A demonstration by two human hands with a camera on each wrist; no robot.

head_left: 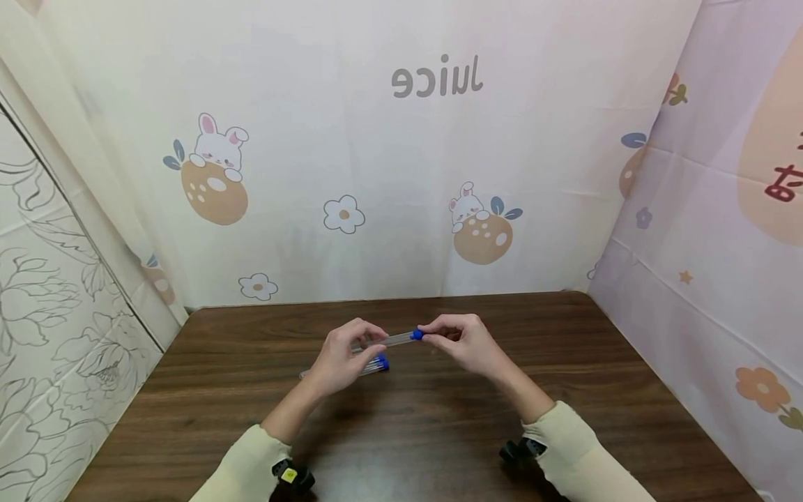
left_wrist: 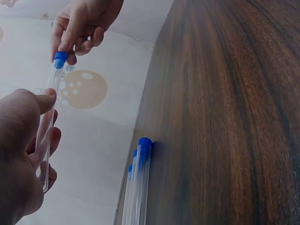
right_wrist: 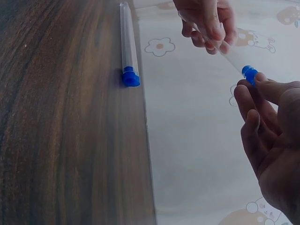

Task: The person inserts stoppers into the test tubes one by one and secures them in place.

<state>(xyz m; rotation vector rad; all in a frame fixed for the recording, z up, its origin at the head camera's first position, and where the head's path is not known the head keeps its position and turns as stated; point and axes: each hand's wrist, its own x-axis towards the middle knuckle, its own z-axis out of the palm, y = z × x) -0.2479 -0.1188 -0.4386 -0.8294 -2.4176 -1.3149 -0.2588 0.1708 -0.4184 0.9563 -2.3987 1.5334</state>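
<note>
Above the table, my left hand (head_left: 341, 355) grips a clear test tube (head_left: 399, 339) around its body, thumb on one side and fingers on the other. At the tube's mouth sits a blue cap (head_left: 417, 335), pinched between thumb and forefinger of my right hand (head_left: 472, 343). In the left wrist view the tube (left_wrist: 49, 123) looks transparent, with nothing visible inside, and the cap (left_wrist: 59, 58) is at its upper end. How far in the cap sits, I cannot tell. Beneath my left hand lie more blue-capped test tubes (head_left: 378, 365), side by side and partly hidden.
The dark wood-grain table (head_left: 401, 432) ends at a far edge against a pale printed curtain (head_left: 389, 153). Another curtain (head_left: 709, 244) hangs at the right. A panel with line-drawn flowers (head_left: 50, 314) stands at the left. Each sleeve has a small black camera at the wrist.
</note>
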